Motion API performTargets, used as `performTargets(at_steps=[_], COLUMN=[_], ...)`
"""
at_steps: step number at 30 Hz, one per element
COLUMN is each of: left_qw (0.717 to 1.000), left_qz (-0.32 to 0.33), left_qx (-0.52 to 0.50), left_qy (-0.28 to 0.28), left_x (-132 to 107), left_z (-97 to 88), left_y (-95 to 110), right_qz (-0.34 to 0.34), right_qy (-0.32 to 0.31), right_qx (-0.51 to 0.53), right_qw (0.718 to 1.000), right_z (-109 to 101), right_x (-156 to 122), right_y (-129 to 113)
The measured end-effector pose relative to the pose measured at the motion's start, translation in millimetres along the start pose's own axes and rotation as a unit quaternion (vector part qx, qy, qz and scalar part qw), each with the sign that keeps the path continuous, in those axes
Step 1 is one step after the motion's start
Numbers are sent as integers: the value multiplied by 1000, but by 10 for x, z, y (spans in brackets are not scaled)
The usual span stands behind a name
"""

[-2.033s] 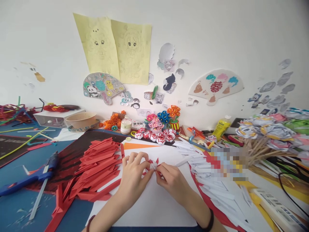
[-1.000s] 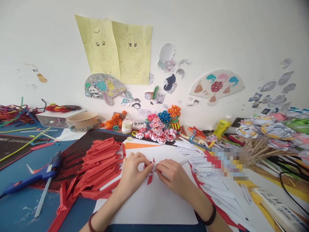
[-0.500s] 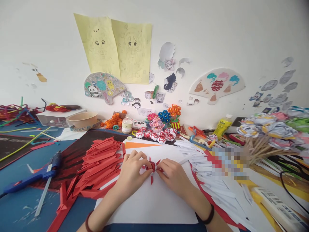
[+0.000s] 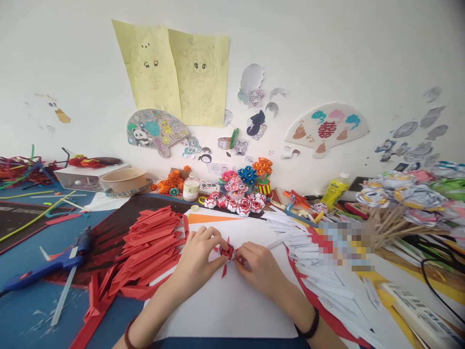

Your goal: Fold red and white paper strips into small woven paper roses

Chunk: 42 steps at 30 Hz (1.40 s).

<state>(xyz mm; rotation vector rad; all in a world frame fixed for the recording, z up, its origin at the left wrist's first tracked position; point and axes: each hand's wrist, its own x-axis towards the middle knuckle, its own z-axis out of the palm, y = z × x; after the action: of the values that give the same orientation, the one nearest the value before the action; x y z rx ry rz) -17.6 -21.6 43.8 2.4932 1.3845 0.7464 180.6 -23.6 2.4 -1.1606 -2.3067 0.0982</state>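
Note:
Both of my hands meet over a white sheet [image 4: 232,305] in the middle of the table. My left hand [image 4: 198,259] and my right hand [image 4: 257,269] each pinch one small woven knot of red and white paper strips [image 4: 227,251], with red strip ends sticking out above and below it. A heap of folded red paper strips [image 4: 148,247] lies just left of my left hand. Folded white paper strips [image 4: 308,261] fan out to the right of my right hand.
A blue glue gun [image 4: 54,264] lies at the left. Finished red and white paper balls [image 4: 236,206], small paper flowers [image 4: 247,177], a bottle [image 4: 190,188] and a bowl [image 4: 123,179] stand near the wall. Paper roses on sticks [image 4: 399,198] crowd the right.
My fingers have kept working the small red and white piece; its loose strip ends have turned and shortened, and the knot now looks redder and tighter. My hands stay in the same spot.

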Motion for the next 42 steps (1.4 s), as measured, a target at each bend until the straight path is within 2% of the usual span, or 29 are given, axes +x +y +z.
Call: performTargets(at_steps=[7, 12, 21, 26, 36, 42], left_qw=[996, 998, 1000, 1000, 999, 999], left_qz=[61, 51, 26, 15, -4, -6], left_qx=[61, 35, 15, 5, -24, -23], left_qy=[2, -4, -5, 11, 31, 31], left_x=[9, 19, 35, 43, 57, 53], left_z=[10, 64, 111, 145, 120, 137], left_y=[-65, -94, -68, -70, -119, -105], right_qz=[8, 0, -20, -12, 47, 43], right_qy=[-5, -5, 32, 46, 27, 45], right_qx=[-5, -8, -77, -100, 32, 15], right_qw=[1000, 1000, 996, 994, 998, 998], right_z=[-21, 28, 141, 170, 116, 163], right_x=[-17, -27, -22, -9, -8, 11], right_y=[5, 0, -72, -127, -85, -101])
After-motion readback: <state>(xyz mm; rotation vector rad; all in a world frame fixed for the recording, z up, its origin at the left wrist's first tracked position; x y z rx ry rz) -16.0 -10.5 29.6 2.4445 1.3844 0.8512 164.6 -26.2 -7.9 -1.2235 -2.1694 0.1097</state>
